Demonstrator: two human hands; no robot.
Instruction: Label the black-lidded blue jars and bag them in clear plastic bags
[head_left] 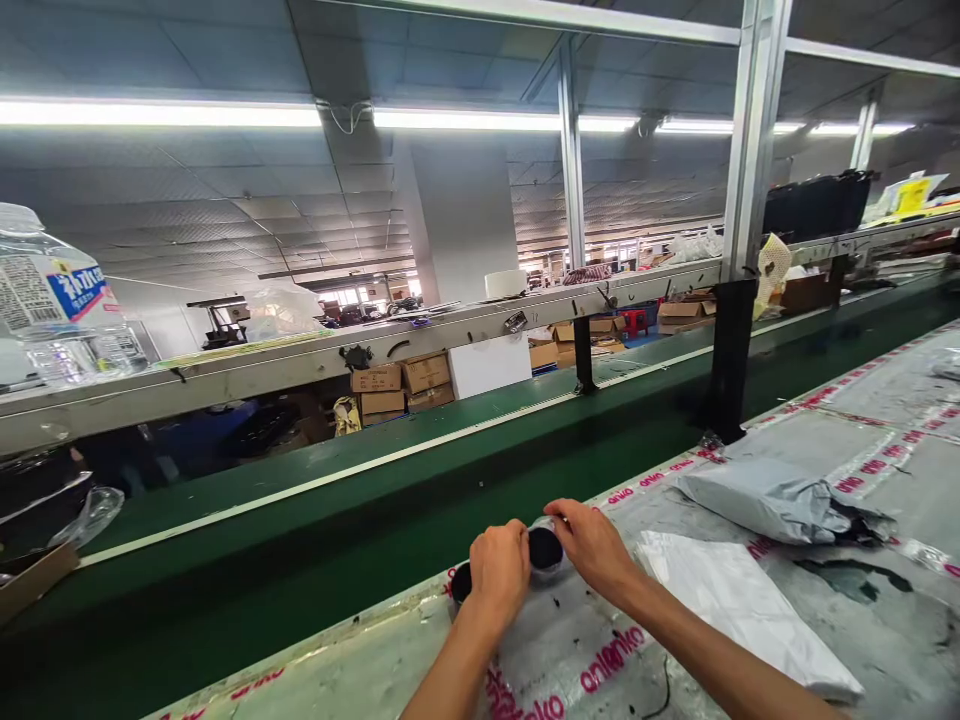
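A: What surrounds the green belt (300, 560)?
B: On its near side, the worktop (345, 680), sheeted in plastic with pink lettering. Above it, a long shelf (292, 367), bearing a clear bottle (64, 300) towards the belt's left end. Beyond it, cartons (405, 385) and a white panel (490, 366). A black-based post (731, 360) rises at its near edge. On the belt's worktop side lie a flat white bag (742, 600) and a crumpled grey bag (765, 500).
A: And the grip?
B: Left hand (499, 570): fingers curled inward, meeting the near-left rim of a round piece. Right hand (592, 540): thumb and fingers bent close together at its upper right rim. How firmly either closes cannot be told.
A: The piece itself?
B: The round piece (545, 550) has a matt black disc face and a clear, shiny border; it is between the hands, near the belt's edge. A second black piece (460, 583), partly hidden by the left hand, is nearer the belt.
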